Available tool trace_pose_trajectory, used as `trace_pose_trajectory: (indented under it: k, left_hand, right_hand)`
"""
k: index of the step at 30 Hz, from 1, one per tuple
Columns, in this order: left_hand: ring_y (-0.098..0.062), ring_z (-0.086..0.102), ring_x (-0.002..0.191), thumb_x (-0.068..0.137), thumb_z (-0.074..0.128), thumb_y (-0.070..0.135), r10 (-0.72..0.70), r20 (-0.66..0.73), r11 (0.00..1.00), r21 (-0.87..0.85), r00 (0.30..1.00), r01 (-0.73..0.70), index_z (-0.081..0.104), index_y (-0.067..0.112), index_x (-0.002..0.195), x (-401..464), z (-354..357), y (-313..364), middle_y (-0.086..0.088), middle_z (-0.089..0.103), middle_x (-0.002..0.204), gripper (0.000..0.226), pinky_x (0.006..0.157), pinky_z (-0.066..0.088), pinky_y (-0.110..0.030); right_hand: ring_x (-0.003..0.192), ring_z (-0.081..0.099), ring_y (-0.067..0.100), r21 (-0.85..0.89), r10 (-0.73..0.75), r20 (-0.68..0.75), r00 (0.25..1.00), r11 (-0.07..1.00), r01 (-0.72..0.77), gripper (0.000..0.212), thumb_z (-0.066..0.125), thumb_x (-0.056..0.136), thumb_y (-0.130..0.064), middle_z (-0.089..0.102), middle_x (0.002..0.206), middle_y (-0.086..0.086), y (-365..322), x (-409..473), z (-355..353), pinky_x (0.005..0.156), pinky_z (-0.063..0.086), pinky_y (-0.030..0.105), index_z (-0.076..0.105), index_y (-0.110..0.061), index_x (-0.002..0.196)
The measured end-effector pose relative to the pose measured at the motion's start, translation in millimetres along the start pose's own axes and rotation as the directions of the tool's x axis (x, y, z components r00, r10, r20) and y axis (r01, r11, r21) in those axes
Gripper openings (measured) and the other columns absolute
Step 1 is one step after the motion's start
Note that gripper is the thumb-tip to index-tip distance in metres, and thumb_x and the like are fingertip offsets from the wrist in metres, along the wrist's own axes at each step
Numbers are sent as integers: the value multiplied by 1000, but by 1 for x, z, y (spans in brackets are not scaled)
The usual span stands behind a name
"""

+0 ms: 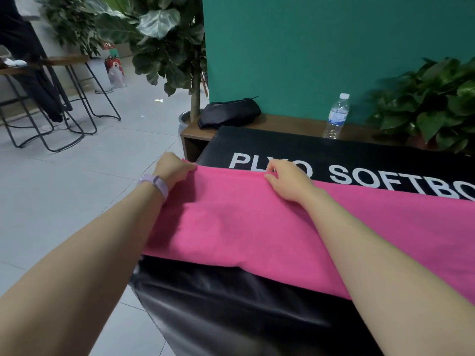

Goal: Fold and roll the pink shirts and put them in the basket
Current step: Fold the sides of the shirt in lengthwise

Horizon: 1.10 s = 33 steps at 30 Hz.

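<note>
Left hand [174,167] and right hand [288,179] each pinched the pink shirt [244,222] at its far edge. Best to keep the grips level so the fold lands even on the black box [231,304].

a pink shirt [257,222] is spread flat across a black padded box [231,304] printed with white letters. its far edge is pinched at the left corner by the left hand [172,167], on whose wrist a lilac band [154,185] is worn, and further right by the right hand [289,179]. behind the box, a water bottle [336,116] and a black bag [228,113] are seen on a wooden shelf [290,123] against a green wall [321,47]; leafy plants [431,104] and stools [77,98] are seen around.
</note>
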State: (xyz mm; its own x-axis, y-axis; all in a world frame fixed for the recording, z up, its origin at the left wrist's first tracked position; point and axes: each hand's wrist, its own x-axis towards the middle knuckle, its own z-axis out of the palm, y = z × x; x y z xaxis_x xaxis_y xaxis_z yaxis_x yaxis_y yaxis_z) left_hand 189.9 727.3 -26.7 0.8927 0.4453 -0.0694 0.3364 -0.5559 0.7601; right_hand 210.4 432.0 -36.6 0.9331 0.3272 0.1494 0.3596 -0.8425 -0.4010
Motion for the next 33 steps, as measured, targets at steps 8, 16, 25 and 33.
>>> trace_pose_trajectory:
  k: [8, 16, 25, 33]
  left_hand:
    - [-43, 63, 96, 101, 46, 28, 376, -176, 739, 649, 910, -179, 54, 3, 106, 16, 34, 1, -25, 66, 106, 26, 67, 34, -38]
    - [-45, 63, 87, 100, 43, 25, 412, -263, 764, 622, 872, -173, 40, 10, 94, 10, 49, -16, -26, 67, 97, 16, 62, 32, -40]
    - [-29, 56, 67, 91, 58, 37, 103, -26, 912, 401, 994, -84, 59, 4, 78, 8, 2, -5, -16, 64, 85, 35, 54, 36, -31]
    - [-41, 61, 103, 100, 48, 35, 231, -164, 827, 552, 959, -105, 59, 6, 110, -16, 28, -18, -22, 65, 113, 33, 73, 37, -38]
  right_hand:
    - [89, 55, 25, 8, 0, -156, 988, 1000, 1, 16, 42, 102, -25, 61, 98, -7, 14, -8, 24, 78, 46, 40, 57, -21, 96]
    - [90, 54, 25, -44, -59, -372, 926, 998, 46, 18, 49, 102, -19, 58, 96, 0, 14, -5, 24, 87, 41, 40, 64, -15, 93]
    - [103, 46, 24, -201, -2, -408, 913, 976, -88, 13, 57, 98, -24, 47, 106, 2, 16, -2, 35, 102, 31, 40, 66, -16, 94]
    - [111, 46, 31, -366, 1, -297, 955, 924, -114, 23, 42, 101, -14, 50, 120, 9, 4, -2, 28, 100, 33, 44, 58, -13, 117]
